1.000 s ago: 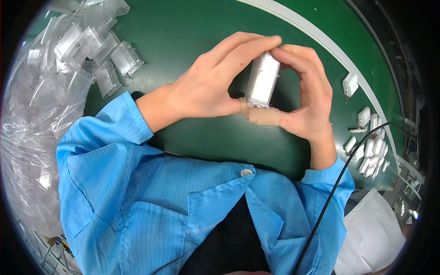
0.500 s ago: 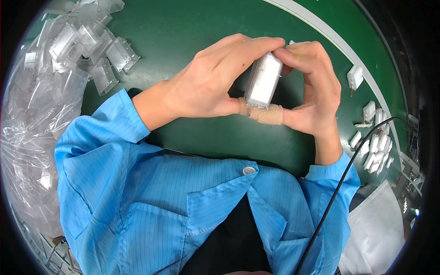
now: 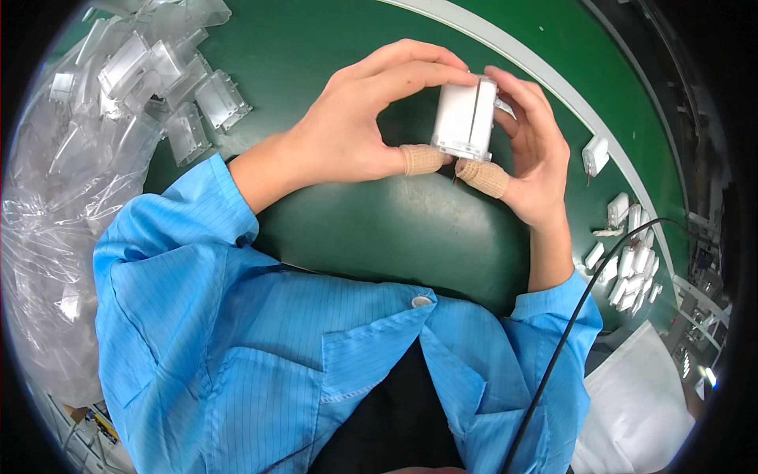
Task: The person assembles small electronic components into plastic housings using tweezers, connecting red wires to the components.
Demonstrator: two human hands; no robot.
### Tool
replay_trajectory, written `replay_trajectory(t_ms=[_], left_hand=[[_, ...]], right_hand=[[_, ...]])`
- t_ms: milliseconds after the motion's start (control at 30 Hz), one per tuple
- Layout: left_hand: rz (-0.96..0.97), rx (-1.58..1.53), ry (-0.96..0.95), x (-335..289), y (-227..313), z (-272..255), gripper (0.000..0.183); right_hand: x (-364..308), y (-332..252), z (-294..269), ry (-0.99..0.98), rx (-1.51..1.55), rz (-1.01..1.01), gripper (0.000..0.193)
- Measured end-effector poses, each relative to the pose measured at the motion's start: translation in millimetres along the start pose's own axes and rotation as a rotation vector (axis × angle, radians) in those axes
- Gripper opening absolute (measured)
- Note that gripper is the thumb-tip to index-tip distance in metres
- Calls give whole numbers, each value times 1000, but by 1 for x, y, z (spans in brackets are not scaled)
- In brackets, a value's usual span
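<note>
Between my two hands is a small white block in a clear plastic case (image 3: 463,118), held up over the green table. My left hand (image 3: 359,118) grips it from the left, fingertips on its top end and the taped thumb at its lower end. From the right, my right hand (image 3: 530,142) closes on the same case, fingers along its upper right and the taped thumb under its lower corner. A dark gap line runs down the face toward me. Both thumbs wear tan finger tape.
Clear plastic cases (image 3: 170,79) are heaped at the far left beside a clear plastic bag (image 3: 55,261). Several white blocks (image 3: 632,268) lie at the right, with a single white block (image 3: 595,154) farther off. A black cable (image 3: 576,316) crosses the right side, near a white sheet (image 3: 639,403).
The case has turned in my hands, so a broader white face with a dark line now shows. My thumbs have moved slightly apart. The whole view has shifted a little.
</note>
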State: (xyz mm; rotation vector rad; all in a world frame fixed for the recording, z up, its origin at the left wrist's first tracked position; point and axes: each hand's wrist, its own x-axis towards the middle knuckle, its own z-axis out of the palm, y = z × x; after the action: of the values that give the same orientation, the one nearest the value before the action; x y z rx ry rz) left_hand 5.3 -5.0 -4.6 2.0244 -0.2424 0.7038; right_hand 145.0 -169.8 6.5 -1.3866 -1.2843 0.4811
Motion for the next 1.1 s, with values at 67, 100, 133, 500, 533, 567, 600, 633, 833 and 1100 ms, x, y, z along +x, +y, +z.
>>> replay_trajectory(t_ms=[67, 100, 133, 500, 533, 567, 600, 633, 833, 1100], left_hand=[[15, 62, 9, -1, 1, -1, 60], [17, 73, 24, -1, 1, 0, 58], [17, 84, 38, -3, 1, 1, 57], [94, 21, 14, -9, 3, 3, 56], [110, 26, 18, -8, 3, 6, 55], [107, 23, 15, -8, 3, 6, 55], [114, 40, 13, -7, 3, 7, 55], [122, 57, 14, -8, 3, 6, 55], [196, 67, 102, -9, 5, 8, 57], [7, 39, 8, -3, 8, 0, 56]], right_hand=[[1, 0, 1, -30, -67, -11, 79], [1, -2, 3, -24, -81, -12, 79], [1, -3, 4, -19, -94, -12, 78], [0, 3, 6, -20, -13, -127, 79], [-1, 5, 4, -18, -12, -123, 79], [-2, 6, 2, -34, -36, -134, 79], [-3, 7, 0, -50, -60, -144, 79], [-3, 7, 1, -50, -61, -141, 79], [-4, 6, 2, -38, -57, -156, 79], [-3, 4, 13, 73, 227, 144, 80]])
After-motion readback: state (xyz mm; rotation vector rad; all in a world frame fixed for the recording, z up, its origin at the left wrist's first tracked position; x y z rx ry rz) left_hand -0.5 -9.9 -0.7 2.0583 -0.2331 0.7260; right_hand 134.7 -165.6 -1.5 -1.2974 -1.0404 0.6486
